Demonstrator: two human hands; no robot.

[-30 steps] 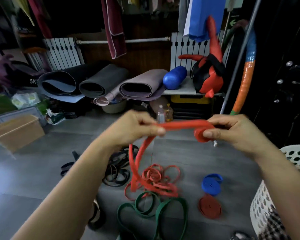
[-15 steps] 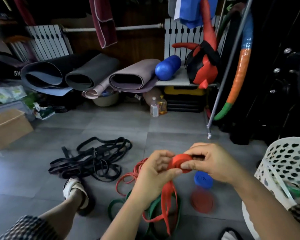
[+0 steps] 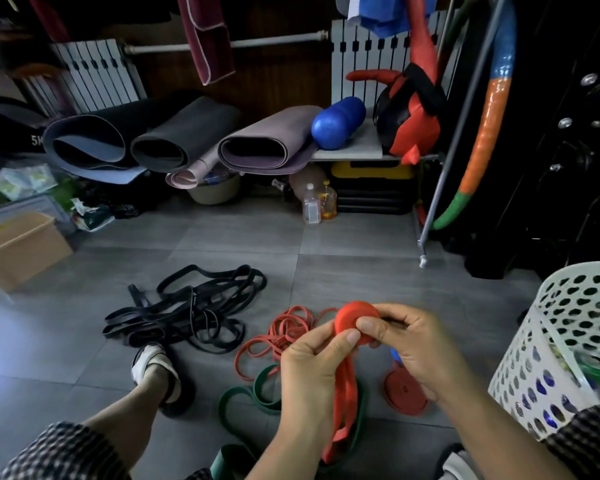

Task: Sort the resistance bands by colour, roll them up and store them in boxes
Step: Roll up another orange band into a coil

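Note:
Both hands hold one wide red band [image 3: 355, 322], partly wound into a thick coil. My right hand [image 3: 413, 344] pinches the coil with thumb on its face. My left hand [image 3: 312, 365] grips the band just below the coil, and the loose tail hangs down past my wrist. On the floor lie thin red bands [image 3: 281, 336] in a tangle, green bands [image 3: 253, 393], a heap of black bands [image 3: 187, 311], a rolled dark red band [image 3: 404, 393] and a blue roll [image 3: 395, 355], mostly hidden behind my right hand.
A white perforated basket [image 3: 568, 334] stands at the right. A cardboard box [image 3: 21, 247] sits at the far left. Rolled mats [image 3: 187, 140], bottles [image 3: 319, 202] and a metal pole [image 3: 440, 188] line the back. My sandalled foot [image 3: 156, 372] rests beside the black bands.
The hands came down from chest height to just above the floor piles. The red coil has grown thicker and the loose tail shorter. The view tilted down.

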